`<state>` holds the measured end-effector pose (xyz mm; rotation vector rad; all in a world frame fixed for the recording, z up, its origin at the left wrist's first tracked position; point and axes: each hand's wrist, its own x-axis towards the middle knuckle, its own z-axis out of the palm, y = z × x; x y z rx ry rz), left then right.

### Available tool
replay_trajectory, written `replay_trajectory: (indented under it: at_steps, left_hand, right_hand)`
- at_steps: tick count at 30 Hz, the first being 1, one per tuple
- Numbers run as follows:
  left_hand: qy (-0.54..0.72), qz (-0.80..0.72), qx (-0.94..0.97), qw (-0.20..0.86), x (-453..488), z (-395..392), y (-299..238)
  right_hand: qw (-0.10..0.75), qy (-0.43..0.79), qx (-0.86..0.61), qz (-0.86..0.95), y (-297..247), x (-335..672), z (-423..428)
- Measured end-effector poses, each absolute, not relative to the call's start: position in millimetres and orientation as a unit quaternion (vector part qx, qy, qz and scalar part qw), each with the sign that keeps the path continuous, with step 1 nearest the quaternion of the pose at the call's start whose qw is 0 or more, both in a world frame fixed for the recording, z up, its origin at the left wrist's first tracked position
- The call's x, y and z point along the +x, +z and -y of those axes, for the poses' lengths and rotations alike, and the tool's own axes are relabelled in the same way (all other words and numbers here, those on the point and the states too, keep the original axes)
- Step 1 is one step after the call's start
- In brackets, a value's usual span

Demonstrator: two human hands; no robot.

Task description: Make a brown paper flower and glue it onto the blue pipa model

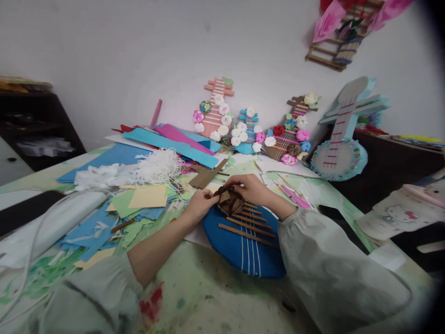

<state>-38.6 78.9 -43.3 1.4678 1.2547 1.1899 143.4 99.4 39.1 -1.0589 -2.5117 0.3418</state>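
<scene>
Over the table (194,297), left hand (199,204) and right hand (253,189) pinch the brown flower (231,203) between them.

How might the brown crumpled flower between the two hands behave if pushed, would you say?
The brown flower looks like crinkled paper, so it is probably light for its size. Its thin folds, with the left hand and right hand at its edges, would likely crease or flatten under pressure. Its rounded, bunched shape might let it roll if loose.

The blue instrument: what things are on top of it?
Brown strips and white strings are visible. Left hand and right hand hold a brown flower over its far part, covering what lies beneath.
</scene>
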Motion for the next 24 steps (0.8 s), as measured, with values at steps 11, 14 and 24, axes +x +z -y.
replay_trajectory:
  at_steps: [11, 14, 24]
  left_hand:
    - [0.449, -0.523, 0.613, 0.385, -34.5, -77.7, -41.9]
    - [0.438, -0.532, 0.618, 0.378, -34.6, -76.7, -41.0]
    - [0.448, -0.521, 0.628, 0.366, -32.8, -75.3, -44.4]
  right_hand:
    - [0.185, 0.095, -0.454, 0.866, 40.3, 130.2, -77.1]
    - [0.180, 0.146, -0.484, 0.844, 37.5, 125.1, -76.8]
    - [0.212, 0.212, -0.561, 0.771, 37.2, 118.0, -100.7]
